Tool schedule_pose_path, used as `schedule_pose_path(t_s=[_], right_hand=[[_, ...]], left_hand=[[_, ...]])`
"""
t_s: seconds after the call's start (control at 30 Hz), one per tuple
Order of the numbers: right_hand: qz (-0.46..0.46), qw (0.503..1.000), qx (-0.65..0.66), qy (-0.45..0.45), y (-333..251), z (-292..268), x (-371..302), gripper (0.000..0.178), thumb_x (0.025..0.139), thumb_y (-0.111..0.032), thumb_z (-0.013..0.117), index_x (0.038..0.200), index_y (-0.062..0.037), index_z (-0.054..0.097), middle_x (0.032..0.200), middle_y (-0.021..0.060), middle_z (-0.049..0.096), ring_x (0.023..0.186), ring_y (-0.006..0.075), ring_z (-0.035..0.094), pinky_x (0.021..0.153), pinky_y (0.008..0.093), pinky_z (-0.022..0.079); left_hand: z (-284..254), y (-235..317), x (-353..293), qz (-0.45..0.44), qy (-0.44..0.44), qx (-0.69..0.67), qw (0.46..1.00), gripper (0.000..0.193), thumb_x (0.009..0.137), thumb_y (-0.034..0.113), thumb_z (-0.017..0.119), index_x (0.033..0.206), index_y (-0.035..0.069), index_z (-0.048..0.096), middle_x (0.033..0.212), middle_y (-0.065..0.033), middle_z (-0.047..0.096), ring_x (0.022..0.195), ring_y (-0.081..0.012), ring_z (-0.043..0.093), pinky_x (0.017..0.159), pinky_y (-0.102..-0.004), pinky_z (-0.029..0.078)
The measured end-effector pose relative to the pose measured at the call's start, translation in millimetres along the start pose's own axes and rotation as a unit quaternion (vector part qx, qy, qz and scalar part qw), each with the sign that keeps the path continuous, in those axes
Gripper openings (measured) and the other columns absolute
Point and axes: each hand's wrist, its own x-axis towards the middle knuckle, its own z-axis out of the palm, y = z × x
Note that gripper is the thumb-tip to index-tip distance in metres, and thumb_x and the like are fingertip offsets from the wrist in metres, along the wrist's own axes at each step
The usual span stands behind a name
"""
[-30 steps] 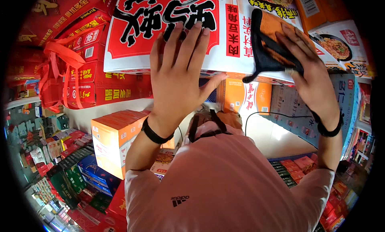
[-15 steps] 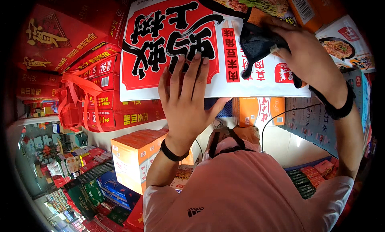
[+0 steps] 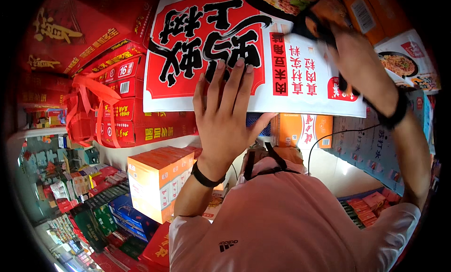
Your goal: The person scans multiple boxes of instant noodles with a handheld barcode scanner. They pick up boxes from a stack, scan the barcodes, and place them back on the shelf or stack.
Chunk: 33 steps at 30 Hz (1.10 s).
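Note:
A large white and red food carton [image 3: 258, 100], printed with bold black characters and a noodle dish, lies in front of me. My left hand [image 3: 223, 110] rests flat on its near part, fingers stretched out and holding nothing. Over the carton's right part, my right hand [image 3: 359, 63] presses a dark cloth [image 3: 314, 27] onto the surface near the noodle picture. Motion blurs that hand and the cloth, and the fingertips are partly hidden.
Red cartons [image 3: 127, 124] with red ribbon handles [image 3: 96, 91] are stacked at left. Orange boxes [image 3: 162, 175] stand lower left, and another orange carton [image 3: 300, 126] sits below the near edge. Blue-grey cases [image 3: 361, 145] and a smaller noodle carton [image 3: 394, 60] are at right.
My right hand has moved the cloth up and to the right across the carton, uncovering more of the red print. My left hand stays flat at the same place on the carton.

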Motion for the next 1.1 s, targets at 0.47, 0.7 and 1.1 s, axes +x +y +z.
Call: schedule_pose_path(t_s=[0.47, 0.7, 1.1], right_hand=[[0.157, 0.983, -0.076, 0.059, 55, 10, 153, 0.031, 0.094, -0.017, 0.053, 0.091, 0.0027, 0.076, 0.090, 0.0226, 0.073, 0.085, 0.0372, 0.071, 0.076, 0.0495, 0.054], [0.054, 0.998, -0.030, 0.019, 28, 0, 167, 0.028, 0.090, -0.018, 0.057, 0.090, 0.0023, 0.077, 0.085, 0.0229, 0.073, 0.077, 0.0365, 0.072, 0.071, 0.0473, 0.056], [-0.220, 0.973, -0.051, 0.053, -134, 24, 190, 0.028, 0.092, -0.021, 0.062, 0.102, 0.0037, 0.070, 0.089, 0.0239, 0.072, 0.083, 0.0381, 0.072, 0.075, 0.0469, 0.057]], left_hand=[[6, -3, 4, 0.014, 0.059, -0.032, 0.998, 0.076, 0.082, 0.055, 0.076, 0.139, 0.006, 0.061, 0.144, -0.0089, 0.059, 0.134, -0.0337, 0.054, 0.111, -0.0516, 0.037], [7, 2, 2, 0.009, 0.071, -0.050, 0.996, 0.077, 0.081, 0.058, 0.074, 0.136, 0.006, 0.062, 0.143, -0.0080, 0.059, 0.134, -0.0339, 0.052, 0.109, -0.0542, 0.037], [13, 2, 3, -0.025, 0.108, -0.050, 0.993, 0.105, 0.081, 0.075, 0.065, 0.156, 0.006, 0.039, 0.161, -0.0173, 0.039, 0.151, -0.0385, 0.032, 0.118, -0.0558, 0.024]])
